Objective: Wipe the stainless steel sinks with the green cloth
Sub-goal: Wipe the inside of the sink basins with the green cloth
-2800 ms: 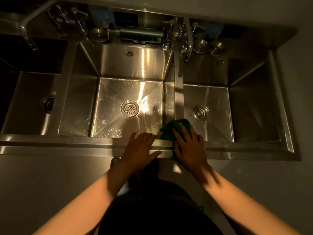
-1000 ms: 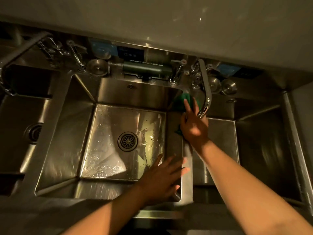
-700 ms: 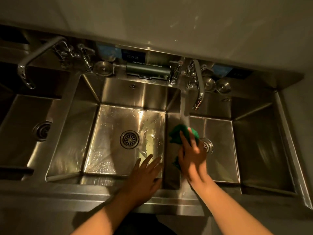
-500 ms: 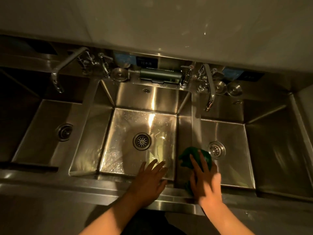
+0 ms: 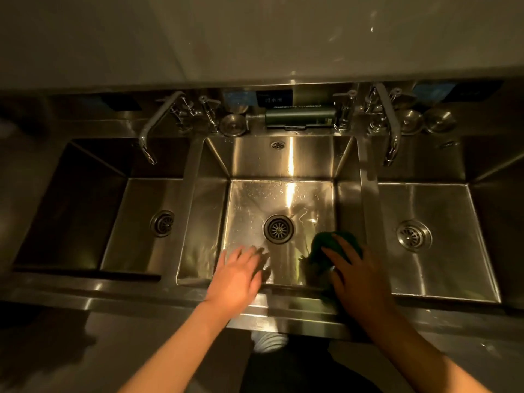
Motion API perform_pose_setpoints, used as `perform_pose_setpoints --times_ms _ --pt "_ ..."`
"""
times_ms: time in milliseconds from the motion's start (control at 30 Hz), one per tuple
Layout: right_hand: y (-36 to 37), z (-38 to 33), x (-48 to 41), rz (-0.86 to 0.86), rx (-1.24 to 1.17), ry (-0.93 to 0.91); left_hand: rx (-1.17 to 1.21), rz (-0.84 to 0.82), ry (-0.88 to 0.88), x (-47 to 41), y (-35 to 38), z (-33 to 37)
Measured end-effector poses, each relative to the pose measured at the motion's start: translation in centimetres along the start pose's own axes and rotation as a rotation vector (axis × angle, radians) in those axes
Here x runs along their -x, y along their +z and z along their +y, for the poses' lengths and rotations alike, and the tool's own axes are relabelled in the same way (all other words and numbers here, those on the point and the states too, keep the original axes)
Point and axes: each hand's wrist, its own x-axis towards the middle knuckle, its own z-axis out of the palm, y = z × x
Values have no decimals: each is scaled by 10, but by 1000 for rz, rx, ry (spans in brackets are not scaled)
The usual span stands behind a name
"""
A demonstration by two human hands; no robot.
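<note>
Three shiny metal sinks [image 5: 113, 290] sit in a row. The left sink [image 5: 136, 228] is dark and smooth. The middle sink [image 5: 283, 160] is bright and wet, with a round drain [image 5: 278, 229]. My left hand [image 5: 236, 276] lies flat over its front edge, fingers spread, holding nothing. My right hand [image 5: 357, 276] presses the soft green cloth [image 5: 326, 245] into its front right corner, fingers straight. The right sink [image 5: 442, 265] is smooth and square.

Single head-worn cam, wide-angle, faces fwd & steeply down over front rim of sinks [image 5: 113, 290], middle basin [image 5: 255, 202] centred, left basin [image 5: 127, 245] & right basin [image 5: 453, 251] at sides, wall [image 5: 255, 38] across top, close range, left hand [image 5: 238, 275] & right hand [image 5: 357, 276] low in frame
</note>
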Motion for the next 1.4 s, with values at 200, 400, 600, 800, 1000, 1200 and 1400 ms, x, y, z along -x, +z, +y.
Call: perform_pose_setpoints --times_ms 200,400,600,800,1000,1200,1400 --pt "30 -67 -54 33 -303 3 -97 55 -78 -13 -46 -55" --pt "66 -109 -112 54 -491 8 -140 119 -155 -36 -71 -106" --pt "96 -166 -171 81 -1091 328 -141 156 -171 -74 -78 -156" --pt "142 -210 -219 -74 -1326 487 132 316 -119 -85 -46 -171" --pt "193 -255 -247 -206 -1449 439 213 375 -109 -88 -37 -181" --pt "245 -257 -292 -198 -1243 490 198 370 -83 -91 -37 -180" --pt "305 -223 -344 -196 -1034 527 189 361 -78 -93 -35 -183"
